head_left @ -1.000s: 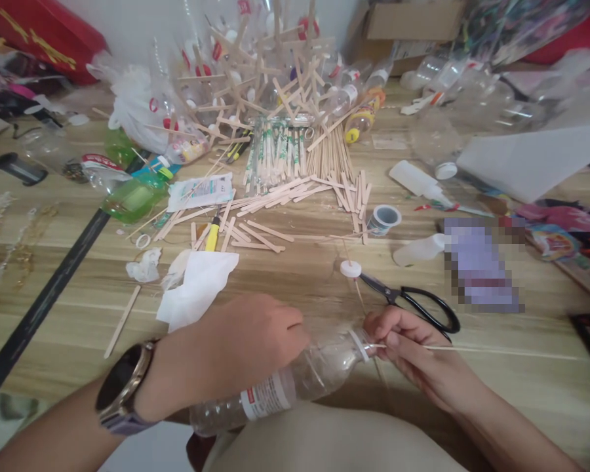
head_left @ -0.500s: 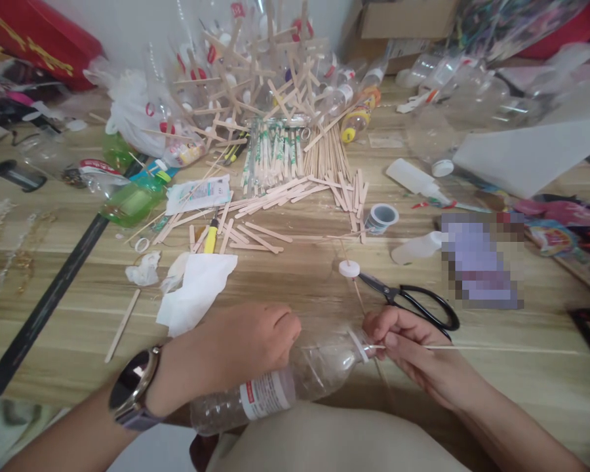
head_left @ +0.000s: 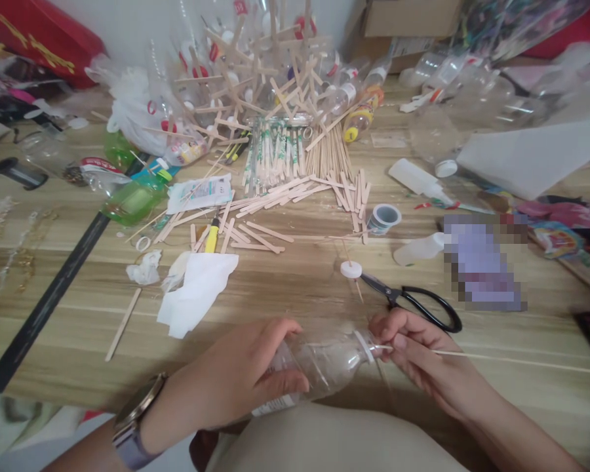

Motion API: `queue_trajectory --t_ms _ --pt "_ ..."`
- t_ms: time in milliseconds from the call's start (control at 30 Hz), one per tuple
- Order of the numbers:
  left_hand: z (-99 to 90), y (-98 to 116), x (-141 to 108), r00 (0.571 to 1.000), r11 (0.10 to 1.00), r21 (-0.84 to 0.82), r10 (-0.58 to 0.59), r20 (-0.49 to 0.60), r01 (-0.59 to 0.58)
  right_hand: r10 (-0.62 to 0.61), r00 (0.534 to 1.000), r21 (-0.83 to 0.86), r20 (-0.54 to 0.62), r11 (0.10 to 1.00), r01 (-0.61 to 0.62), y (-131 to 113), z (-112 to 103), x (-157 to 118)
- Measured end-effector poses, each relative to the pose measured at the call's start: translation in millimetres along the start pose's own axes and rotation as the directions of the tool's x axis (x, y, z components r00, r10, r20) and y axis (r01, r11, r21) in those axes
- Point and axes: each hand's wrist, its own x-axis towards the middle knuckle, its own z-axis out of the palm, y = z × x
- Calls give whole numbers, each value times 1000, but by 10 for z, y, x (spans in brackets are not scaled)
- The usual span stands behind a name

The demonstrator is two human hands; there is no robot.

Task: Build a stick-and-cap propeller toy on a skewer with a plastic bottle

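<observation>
A clear plastic bottle [head_left: 327,364] with a white neck ring lies on its side just above my lap, its mouth to the right. My left hand [head_left: 250,367] is wrapped round its body over the label, thumb on the near side. At the bottle's mouth, my right hand [head_left: 415,357] pinches a thin wooden skewer [head_left: 511,362], whose long end sticks out to the right. The fingers partly hide the bottle's mouth. Beyond that hand lie black-handled scissors [head_left: 430,308] and a white bottle cap [head_left: 351,269] with a skewer through it.
Wooden craft sticks [head_left: 285,196] and skewers [head_left: 329,154] lie spread mid-table. Behind them bottles and joined sticks are heaped. A paper cup [head_left: 383,218], squeeze bottles [head_left: 415,180] and a blurred-out patch are to the right; tissue [head_left: 196,288] and a yellow-handled tool [head_left: 211,236] to the left.
My left hand has come down onto the bottle's body and gripped it, its thumb now showing and the label mostly covered. My right hand keeps its pinch on the skewer.
</observation>
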Motion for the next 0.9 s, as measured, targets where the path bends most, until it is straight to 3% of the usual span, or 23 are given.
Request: queue_trajectory --t_ms 433,900 --pt "2 43 -17 1000 998 -65 -13 14 14 1 999 63 43 998 -4 50 -28 -42" --pt "22 34 -33 999 998 -56 22 -28 -23 -152 982 -82 110 984 161 92 -54 -79"
